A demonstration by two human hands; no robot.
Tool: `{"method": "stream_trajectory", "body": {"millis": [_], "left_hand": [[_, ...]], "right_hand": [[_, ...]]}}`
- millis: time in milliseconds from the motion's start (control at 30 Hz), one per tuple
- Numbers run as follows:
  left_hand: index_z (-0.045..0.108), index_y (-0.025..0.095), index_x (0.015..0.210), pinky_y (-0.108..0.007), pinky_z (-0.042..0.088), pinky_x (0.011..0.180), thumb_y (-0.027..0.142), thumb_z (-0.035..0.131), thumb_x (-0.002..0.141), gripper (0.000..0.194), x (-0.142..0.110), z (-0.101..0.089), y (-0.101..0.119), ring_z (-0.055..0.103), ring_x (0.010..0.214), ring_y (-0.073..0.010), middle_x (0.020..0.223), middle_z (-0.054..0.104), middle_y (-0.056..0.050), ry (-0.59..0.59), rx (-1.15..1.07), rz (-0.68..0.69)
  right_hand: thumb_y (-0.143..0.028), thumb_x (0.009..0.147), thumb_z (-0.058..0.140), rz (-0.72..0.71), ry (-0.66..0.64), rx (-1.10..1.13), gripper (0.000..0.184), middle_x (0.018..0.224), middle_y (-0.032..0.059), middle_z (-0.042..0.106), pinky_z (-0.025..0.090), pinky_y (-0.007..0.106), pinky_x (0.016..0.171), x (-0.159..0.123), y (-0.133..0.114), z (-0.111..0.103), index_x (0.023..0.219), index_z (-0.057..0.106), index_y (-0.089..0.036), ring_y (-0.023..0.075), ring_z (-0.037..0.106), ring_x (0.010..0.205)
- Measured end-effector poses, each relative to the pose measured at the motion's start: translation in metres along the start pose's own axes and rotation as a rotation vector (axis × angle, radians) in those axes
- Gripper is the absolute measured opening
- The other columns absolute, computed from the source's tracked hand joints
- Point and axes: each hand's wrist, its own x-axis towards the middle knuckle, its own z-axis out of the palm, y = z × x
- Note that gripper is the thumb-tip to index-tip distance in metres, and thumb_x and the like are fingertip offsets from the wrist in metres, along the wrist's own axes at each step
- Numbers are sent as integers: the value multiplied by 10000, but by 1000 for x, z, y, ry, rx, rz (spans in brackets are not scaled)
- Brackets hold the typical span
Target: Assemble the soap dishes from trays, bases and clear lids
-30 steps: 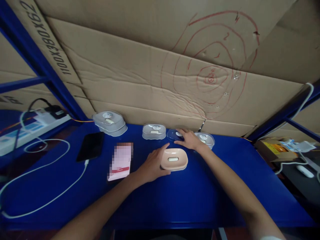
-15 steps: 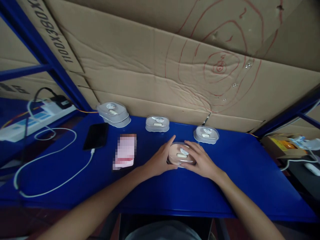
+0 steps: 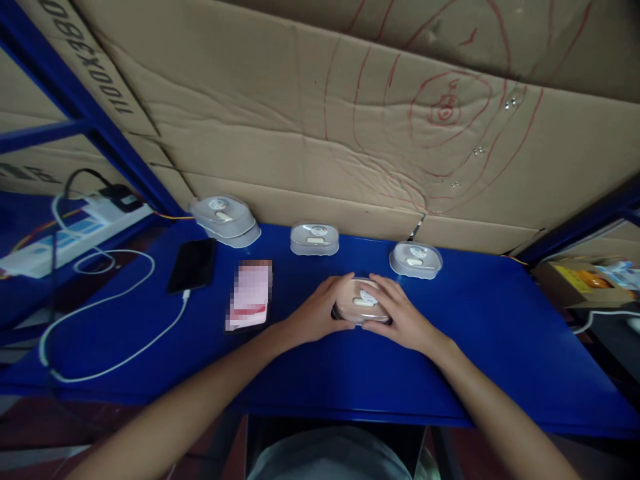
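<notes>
A clear oval plastic box (image 3: 357,311) with a round white sticker and a pale oblong tab on its lid lies on the blue tabletop (image 3: 320,393). My left hand (image 3: 320,310) curves around its left side, thumb at the near edge. From the right, my right hand (image 3: 400,313) clasps it, with fingers over the lid's far part and thumb at the front. Behind stand similar clear boxes: one at the right (image 3: 416,260), one in the middle (image 3: 315,239), and a stack (image 3: 225,220) at the left.
Left of my hands lie a phone (image 3: 250,297) with a blurred lit screen and a dark phone (image 3: 191,265) on a white cable (image 3: 125,367). A power strip (image 3: 75,243) sits at far left. Cardboard (image 3: 250,133) walls the back; a small carton (image 3: 585,283) stands at right.
The view has shifted slightly, so the background sits a little differently. Both hands keep around the same box, with the left fingers drawn in somewhat closer to it.
</notes>
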Motion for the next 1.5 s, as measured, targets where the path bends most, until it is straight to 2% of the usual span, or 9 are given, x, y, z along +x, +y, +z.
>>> {"method": "stream_trajectory", "body": {"millis": [333,533,700,800,933,1033,1267,1400,1500], "left_hand": [[187,305,1658,-553,336,1267,264,778,874,982,-1,5,-1,371,1535,-338,1630,348,-149,76,23,31],[223,319,1628,-588,316,1275,214,699,904,873,2,0,2,305,1569,-360,1647,275,-149,209,149,-50],[273,321,1613,-602,340,1263,226,657,928,791,0,1,3,345,1556,-362,1644,308,-141,208,184,-40],[321,321,1601,-584,358,1260,241,633,950,726,-3,4,3,359,1553,-350,1656,319,-129,181,213,-32],[372,316,1585,-586,359,1258,255,630,960,679,-5,5,5,364,1555,-353,1681,324,-126,140,232,-11],[364,321,1597,-578,373,1248,281,658,951,710,-4,3,6,373,1555,-354,1694,330,-128,77,196,-34],[288,332,1648,-631,313,1256,453,827,851,970,-4,-1,12,300,1583,-412,1731,290,-147,-53,168,-54],[199,364,1681,-655,304,1245,474,827,857,1042,-7,0,16,261,1594,-431,1773,174,-142,-131,211,-44],[314,402,1648,-681,269,1244,453,803,892,902,-9,0,21,217,1607,-445,1790,100,-120,-214,287,-8]], "right_hand": [[-584,990,631,21,33,-75,775,1684,155,377,361,593,1236,3,3,3,1633,333,-271,369,336,1563],[-565,1029,555,106,25,-370,713,1670,187,417,292,602,1257,52,25,-6,1627,390,-213,387,367,1545],[-584,1051,481,178,83,-445,806,1722,220,292,217,637,1269,80,44,-22,1695,199,-191,384,274,1599],[-634,1058,416,276,117,-440,799,1738,183,277,251,606,1264,58,68,-42,1702,165,-232,346,258,1611],[-670,976,571,448,54,-438,854,1721,223,293,290,721,1189,7,100,-66,1674,286,-269,447,309,1571],[-656,908,693,426,-17,-382,898,1682,215,367,393,693,1134,-21,96,-70,1657,330,-320,449,410,1514],[-584,952,700,99,-62,28,646,1537,102,522,447,526,1187,-19,30,-58,1540,518,-387,315,517,1437],[-576,1003,624,119,20,80,538,1525,97,555,437,533,1199,-20,45,-65,1491,574,-355,298,527,1429],[-600,995,610,217,92,18,543,1493,102,593,444,555,1183,-26,75,-70,1470,594,-339,314,562,1392]]}}
